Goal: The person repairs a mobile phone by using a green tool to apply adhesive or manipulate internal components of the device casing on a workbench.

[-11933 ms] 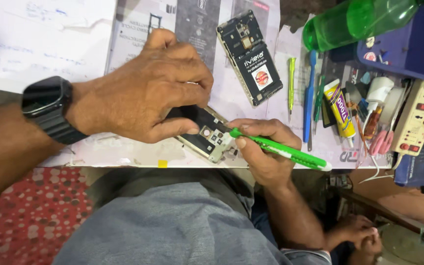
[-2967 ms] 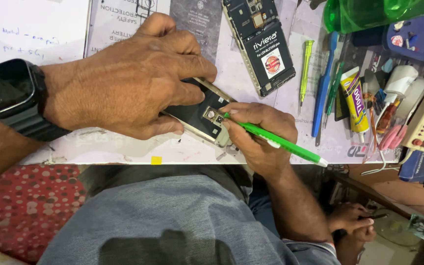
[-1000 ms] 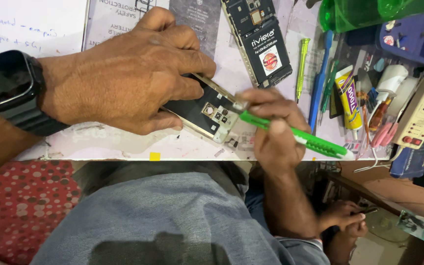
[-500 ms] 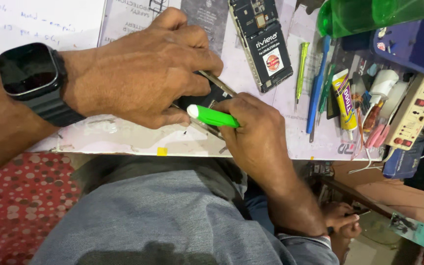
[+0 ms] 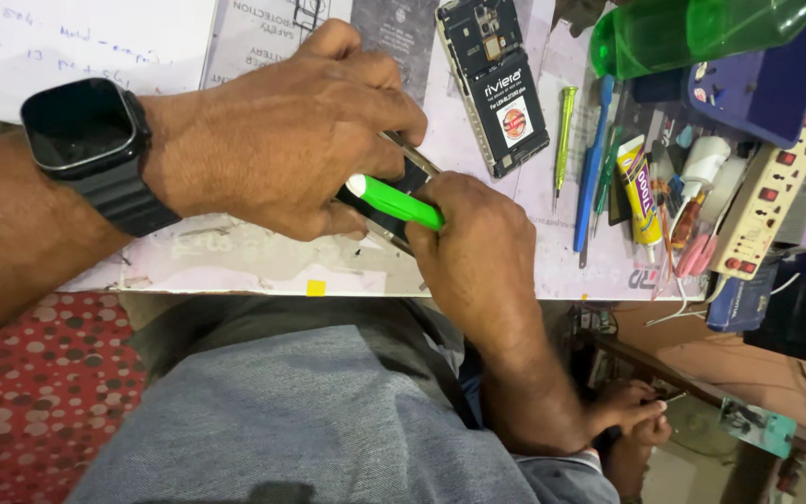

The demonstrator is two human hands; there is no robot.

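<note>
Head view: both hands pinch; screwdriver (image 5: 394, 201) lies slantwise, cap up-left, over phone (image 5: 401, 201).

A dark square watch screen (image 5: 79, 126) sits at nine o'clock, blank. At twelve o'clock an opened phone (image 5: 494, 82) lies on the worktop (image 5: 235, 266), its black battery label (image 5: 511, 107) carrying white lettering and a round red mark. At two o'clock lies a yellow glue tube (image 5: 639, 191) with red-and-blue print. White printed and handwritten paper sheets (image 5: 76, 42) cover the ten to eleven o'clock area. A small yellow sticker (image 5: 315, 287) sits on the worktop's near edge, at six o'clock.
</note>
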